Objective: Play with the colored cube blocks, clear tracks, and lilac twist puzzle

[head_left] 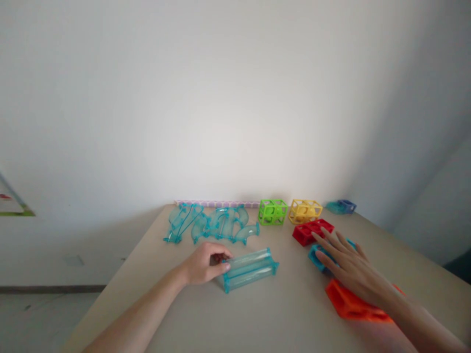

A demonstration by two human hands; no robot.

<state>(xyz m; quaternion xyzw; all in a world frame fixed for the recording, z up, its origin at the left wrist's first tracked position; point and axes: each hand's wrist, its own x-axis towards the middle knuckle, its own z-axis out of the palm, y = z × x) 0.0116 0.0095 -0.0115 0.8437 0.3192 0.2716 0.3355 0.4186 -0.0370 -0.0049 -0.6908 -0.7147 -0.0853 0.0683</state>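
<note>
Head view: a beige table (279, 323) runs up to a white wall. The left hand (205, 264) rests on the tabletop near the middle, its fingers curled and pinching the near left end of a clear teal straight tube piece (252, 269). This is two tubes joined side by side, and it lies flat and slightly slanted, just in front of the hand.

The right hand (349, 268) lies palm down to the right with its fingers spread and straight, gripping nothing. Its fingertips cover a blue frame block (315, 256), and the wrist and forearm rest on an orange frame block (349, 308) nearer the camera.

Just beyond the fingertips lies a red frame block (312, 231). Behind it, close to the wall, a green cube frame (273, 212) and a yellow cube frame (304, 211) stand side by side. A small blue piece (343, 206) sits further right.

A cluster of curved clear teal tubes (213, 224) lies beyond the left hand. A pale purple strip (217, 203) runs along the wall behind them.
</note>
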